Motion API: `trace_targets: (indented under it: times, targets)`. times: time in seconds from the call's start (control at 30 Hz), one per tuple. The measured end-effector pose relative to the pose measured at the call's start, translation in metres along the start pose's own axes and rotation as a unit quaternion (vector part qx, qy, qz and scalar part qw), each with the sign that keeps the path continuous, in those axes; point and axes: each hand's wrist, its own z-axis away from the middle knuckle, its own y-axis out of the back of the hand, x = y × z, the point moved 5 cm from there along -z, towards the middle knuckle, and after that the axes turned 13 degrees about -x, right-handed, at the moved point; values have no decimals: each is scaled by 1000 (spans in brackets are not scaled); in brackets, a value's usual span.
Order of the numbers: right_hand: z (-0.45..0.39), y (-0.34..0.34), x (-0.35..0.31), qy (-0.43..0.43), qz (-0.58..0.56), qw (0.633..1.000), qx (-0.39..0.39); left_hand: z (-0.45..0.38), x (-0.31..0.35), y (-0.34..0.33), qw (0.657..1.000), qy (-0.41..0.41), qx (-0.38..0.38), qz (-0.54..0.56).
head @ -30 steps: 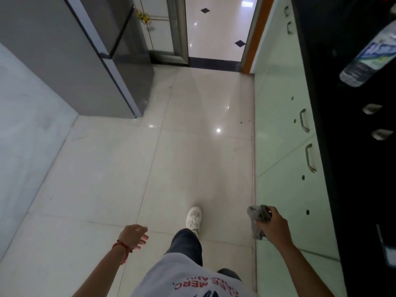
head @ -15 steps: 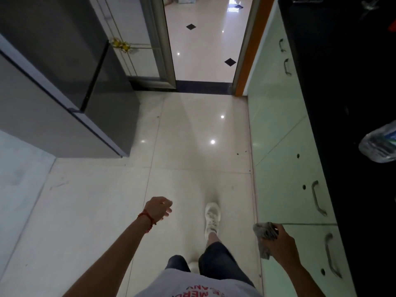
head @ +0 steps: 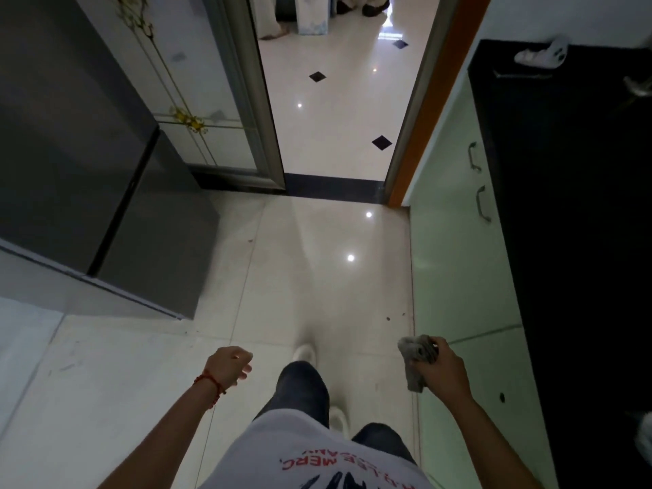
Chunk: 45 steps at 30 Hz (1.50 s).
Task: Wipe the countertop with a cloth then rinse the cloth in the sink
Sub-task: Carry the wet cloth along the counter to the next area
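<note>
Walking along the dark countertop (head: pixel 571 241) on the right, now nearer the far doorway (head: pixel 338 111) than a second ago; plastic bottle seen earlier on the counter now out of view. No sink visible, so apparently carrying, wiping not underway. Right hand (head: pixel 435 368) closed around the crumpled grey cloth (head: pixel 414 361), near the green cabinets (head: pixel 455 262). Left hand (head: pixel 229 365) loosely curled, empty, swung forward. Red shirt lettering (head: pixel 328 465) upside down, partly "MERC"

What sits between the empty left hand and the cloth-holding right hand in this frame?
In the head view, between the left hand and the right hand gripping the cloth are the person's raised knee, a white shoe and bare floor tile.
</note>
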Motion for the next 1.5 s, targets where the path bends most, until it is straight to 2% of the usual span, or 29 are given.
trace_targets:
  times: [0.13,0.23,0.47,0.7,1.03,1.17,1.27,1.33,1.4,1.5]
  targets:
    - [-60,27,-46,1,-31,999,30,-59,55,30,1000,8,-12,-13]
    - [-97,42,-68,-28,-35,998,50,-101,110,51,999,11,-28,-30]
    - [-145,77,-99,-93,-71,990,84,-175,276,71,991,-24,-78,-110]
    - [-161,102,-84,-147,-159,970,115,-224,416,9,957,-81,-139,-241]
    - [-158,130,-65,-203,-238,938,149,-248,511,-106,874,-117,-233,-410]
    - [-144,124,-58,-243,-311,899,190,-254,542,-148,814,-136,-268,-498]
    - [-135,119,-56,-257,-372,861,230,-250,568,-186,747,-166,-305,-568]
    - [-128,118,-61,-263,-412,833,260,-240,587,-211,683,-215,-331,-614]
    - [-119,122,-68,-259,-449,800,302,-225,603,-237,597,-293,-384,-640]
    - [-103,145,-84,-227,-453,782,363,-191,625,-261,503,-416,-426,-626]
